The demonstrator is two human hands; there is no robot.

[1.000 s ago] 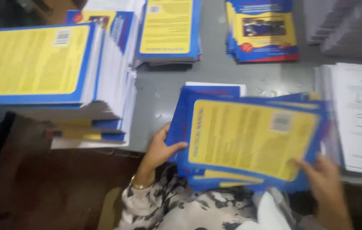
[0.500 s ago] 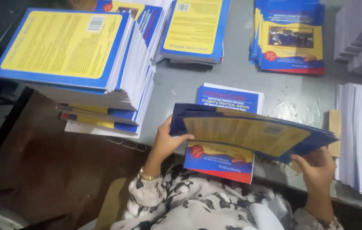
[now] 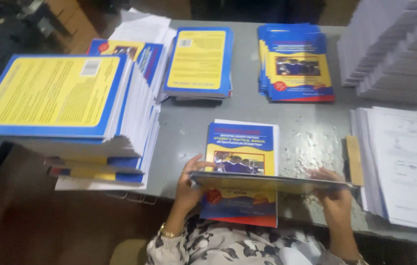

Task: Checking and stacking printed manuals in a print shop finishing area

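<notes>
My left hand and my right hand grip the two ends of a thin bundle of blue and yellow booklet covers, held flat and seen edge-on just above the table's front edge. Under the bundle lies a blue, yellow and red booklet face up on the grey table, partly hidden by the bundle. My left wrist wears a gold bracelet.
A tall stack of blue and yellow booklets stands at the left. Further back lie a smaller face-down stack and a face-up stack. White printed sheets lie at the right, more white paper piles behind.
The bundle has tipped from facing me to lying flat and edge-on, and has come nearer to me. This uncovered the booklet lying on the table beneath it.
</notes>
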